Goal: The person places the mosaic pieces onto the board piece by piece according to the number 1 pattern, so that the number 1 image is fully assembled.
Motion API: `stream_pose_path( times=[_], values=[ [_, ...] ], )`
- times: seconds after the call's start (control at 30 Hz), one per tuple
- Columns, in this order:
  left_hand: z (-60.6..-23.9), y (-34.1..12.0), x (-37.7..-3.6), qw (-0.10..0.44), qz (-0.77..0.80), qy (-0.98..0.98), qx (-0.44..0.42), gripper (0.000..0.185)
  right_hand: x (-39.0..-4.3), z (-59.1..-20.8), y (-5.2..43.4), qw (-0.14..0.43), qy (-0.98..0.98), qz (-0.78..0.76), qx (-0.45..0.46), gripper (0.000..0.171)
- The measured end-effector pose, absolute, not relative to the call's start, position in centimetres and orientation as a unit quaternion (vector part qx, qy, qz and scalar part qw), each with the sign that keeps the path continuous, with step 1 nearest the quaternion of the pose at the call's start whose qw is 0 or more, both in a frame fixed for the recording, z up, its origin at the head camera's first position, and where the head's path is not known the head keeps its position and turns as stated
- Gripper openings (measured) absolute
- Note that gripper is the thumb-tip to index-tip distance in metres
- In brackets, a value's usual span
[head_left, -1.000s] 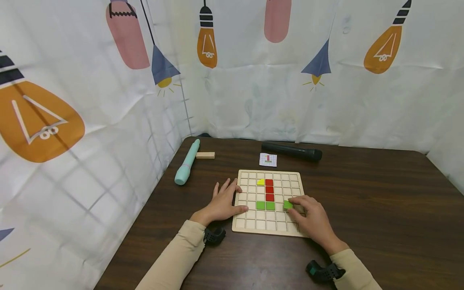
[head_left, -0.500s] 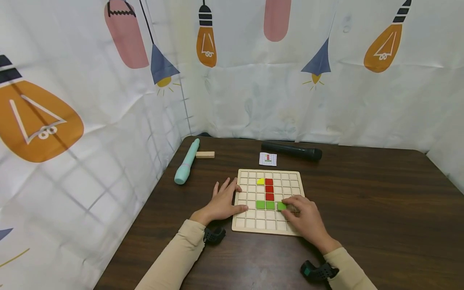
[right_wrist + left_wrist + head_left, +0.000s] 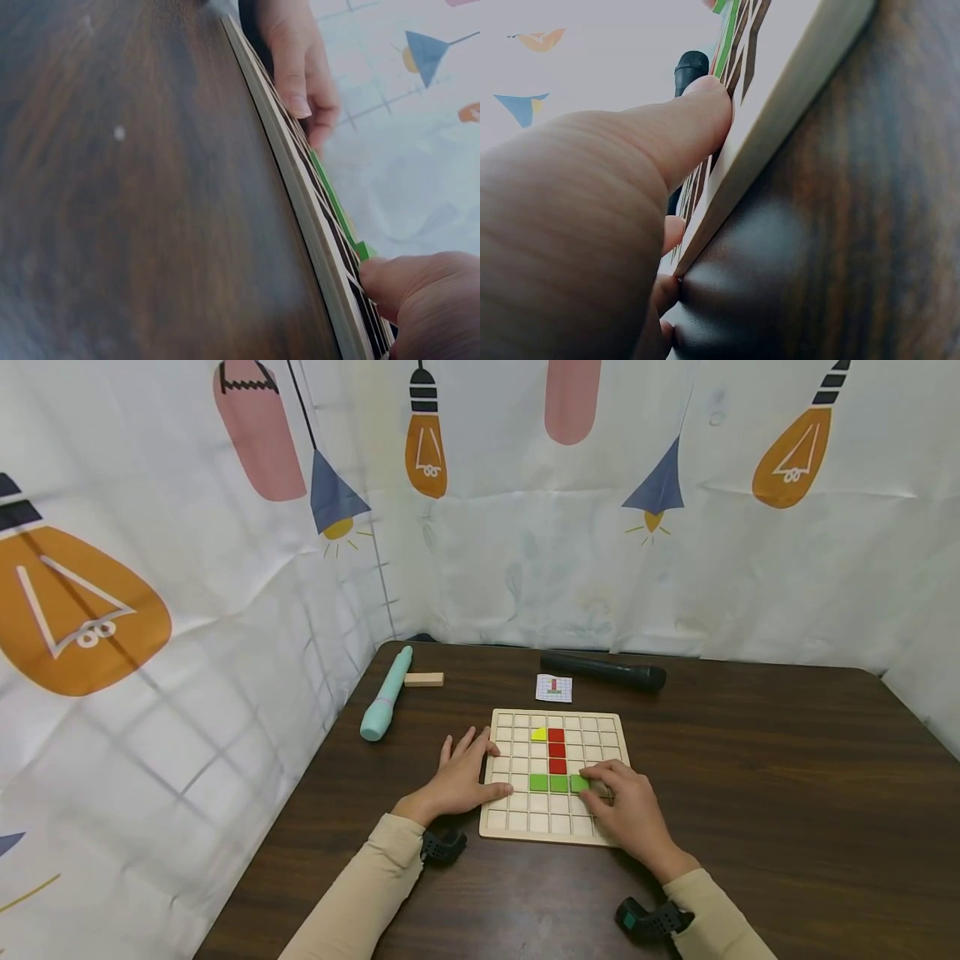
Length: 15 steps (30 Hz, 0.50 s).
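Note:
A wooden grid board [image 3: 502, 827] lies on the dark table, with its edge [image 3: 780, 127] close up in the left wrist view. A column of three red tiles [image 3: 557, 750] sits on the board, with a yellow piece [image 3: 539, 734] to its left. Below them runs a row of three green tiles. My left hand [image 3: 459, 781] lies flat at the board's left edge, thumb [image 3: 682, 127] on the grid. My right hand [image 3: 626, 802] pinches the rightmost green tile [image 3: 579, 782], which sits beside the other two. Its thumb [image 3: 405, 285] touches that tile [image 3: 361, 250].
A teal cylinder [image 3: 386, 695] and a small wooden block [image 3: 423, 679] lie at the back left. A small pattern card [image 3: 554, 688] and a black cylinder [image 3: 603, 672] lie behind the board. Printed curtains close off the left and back.
My right hand has carried the green tile leftward and set it down against the other two green tiles. The left hand has not moved.

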<state>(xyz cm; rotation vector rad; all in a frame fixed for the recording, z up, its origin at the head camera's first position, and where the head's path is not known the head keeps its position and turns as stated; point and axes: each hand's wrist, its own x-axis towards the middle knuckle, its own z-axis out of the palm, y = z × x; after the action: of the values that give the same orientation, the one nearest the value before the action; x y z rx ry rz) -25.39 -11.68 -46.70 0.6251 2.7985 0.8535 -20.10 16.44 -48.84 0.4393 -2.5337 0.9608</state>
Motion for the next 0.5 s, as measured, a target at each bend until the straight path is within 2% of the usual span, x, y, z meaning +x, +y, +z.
stream_pose_path(
  times=[0.5],
  values=[
    [-46.81,-11.80,-25.39,0.077,0.285,0.933,0.206,0.049,-20.22,-48.93,16.18,0.177,-0.915,0.337,0.134,0.026]
  ],
)
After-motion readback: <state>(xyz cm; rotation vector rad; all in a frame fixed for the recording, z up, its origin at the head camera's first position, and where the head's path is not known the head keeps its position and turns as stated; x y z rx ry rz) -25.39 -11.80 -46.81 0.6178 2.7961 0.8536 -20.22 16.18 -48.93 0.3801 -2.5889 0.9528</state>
